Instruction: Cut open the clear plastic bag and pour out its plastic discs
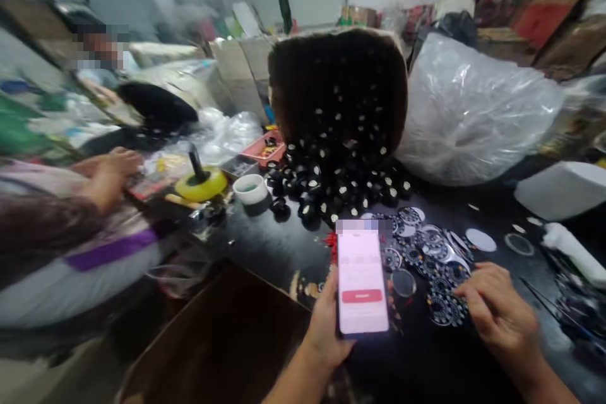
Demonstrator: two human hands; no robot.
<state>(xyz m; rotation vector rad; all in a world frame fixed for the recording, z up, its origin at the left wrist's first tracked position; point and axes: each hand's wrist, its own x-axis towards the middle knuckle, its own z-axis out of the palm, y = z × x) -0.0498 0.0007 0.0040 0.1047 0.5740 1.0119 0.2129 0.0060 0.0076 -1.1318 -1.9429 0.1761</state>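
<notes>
Phone up, discs under right fingers.
Left hand (326, 322) wrapped around phone (362, 282), long axis upright; right hand (497, 309) loose, empty, fingertips touching patterned discs (442, 303) just right of phone.

Open dark surface (279, 246) is seen left of the lit phone (362, 281); ahead, passage is blocked by spilled black caps (331, 183) and the tipped cardboard box (338, 76).

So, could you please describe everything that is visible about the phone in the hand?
The phone is a slim smartphone with a dark frame, and its screen is lit pale pink with a red bar low on it. The text is too blurred to read. The left hand grips it from below and behind, upright and tilted toward the camera, above the dark table, not touching it. The right hand is apart from it.
</notes>
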